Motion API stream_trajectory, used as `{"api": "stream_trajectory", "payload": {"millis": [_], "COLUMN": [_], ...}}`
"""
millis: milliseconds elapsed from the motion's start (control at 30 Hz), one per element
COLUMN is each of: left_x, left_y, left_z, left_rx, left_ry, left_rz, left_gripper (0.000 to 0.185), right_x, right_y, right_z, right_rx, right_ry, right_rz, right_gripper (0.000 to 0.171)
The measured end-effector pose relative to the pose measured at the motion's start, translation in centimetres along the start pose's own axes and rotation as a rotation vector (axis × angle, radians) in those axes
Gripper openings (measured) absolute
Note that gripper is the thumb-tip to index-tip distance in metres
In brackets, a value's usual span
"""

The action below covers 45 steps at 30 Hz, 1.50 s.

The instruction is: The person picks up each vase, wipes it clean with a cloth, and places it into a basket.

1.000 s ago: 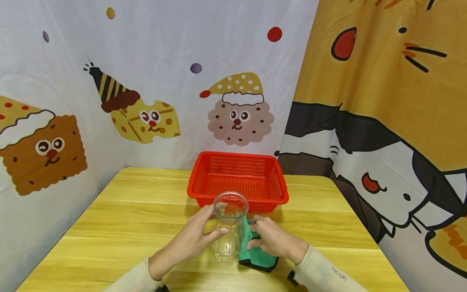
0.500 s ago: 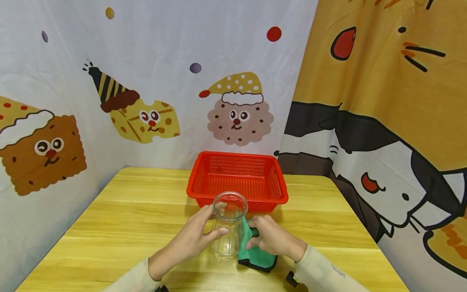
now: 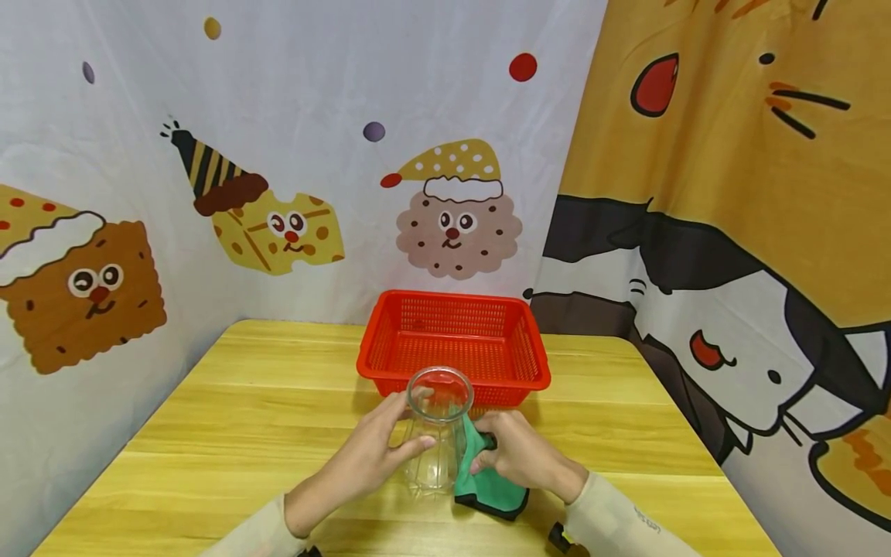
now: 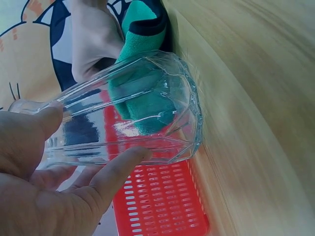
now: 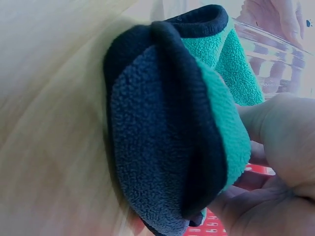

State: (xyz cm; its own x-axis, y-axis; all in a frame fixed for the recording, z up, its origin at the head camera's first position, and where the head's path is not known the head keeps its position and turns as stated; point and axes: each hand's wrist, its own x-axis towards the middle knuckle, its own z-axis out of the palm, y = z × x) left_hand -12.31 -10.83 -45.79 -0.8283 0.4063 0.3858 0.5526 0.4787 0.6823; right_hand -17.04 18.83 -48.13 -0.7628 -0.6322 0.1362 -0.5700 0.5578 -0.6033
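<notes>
Cloth [image 3: 487, 483] shifted slightly, L hand [image 3: 362, 460] grips glass [image 3: 437, 433], base blurred

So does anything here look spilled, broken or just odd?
Nothing stands out. The clear faceted glass jar stands upright on the wooden table, gripped by the left hand; the right hand presses a green cloth against it. The red plastic basket sits square.

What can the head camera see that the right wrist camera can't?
Only the head view shows the whole red basket behind the glass, the left hand gripping the glass, and the cartoon curtains. Only the right wrist view shows up close the cloth's dark grey side and black edging. Both show the green cloth held in the right hand against the clear glass on the wooden table.
</notes>
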Motion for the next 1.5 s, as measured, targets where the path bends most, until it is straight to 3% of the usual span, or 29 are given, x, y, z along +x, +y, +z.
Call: {"api": "stream_trajectory", "payload": {"millis": [567, 1133, 1500], "left_x": [0.0, 0.0, 0.0], "left_y": [0.1, 0.1, 0.1], "left_z": [0.1, 0.1, 0.1], "left_rx": [-0.009, 0.024, 0.024], "left_ry": [-0.004, 0.0, -0.008], "left_rz": [-0.006, 0.0, -0.023], "left_gripper": [0.063, 0.063, 0.064], "right_x": [-0.3, -0.4, -0.1], "right_y": [-0.7, -1.8, -2.8], "right_z": [-0.7, -1.2, -1.6], "right_rx": [0.024, 0.114, 0.182], "right_ry": [0.106, 0.268, 0.374], "right_rz": [-0.038, -0.139, -0.114], "right_gripper": [0.032, 0.028, 0.033]}}
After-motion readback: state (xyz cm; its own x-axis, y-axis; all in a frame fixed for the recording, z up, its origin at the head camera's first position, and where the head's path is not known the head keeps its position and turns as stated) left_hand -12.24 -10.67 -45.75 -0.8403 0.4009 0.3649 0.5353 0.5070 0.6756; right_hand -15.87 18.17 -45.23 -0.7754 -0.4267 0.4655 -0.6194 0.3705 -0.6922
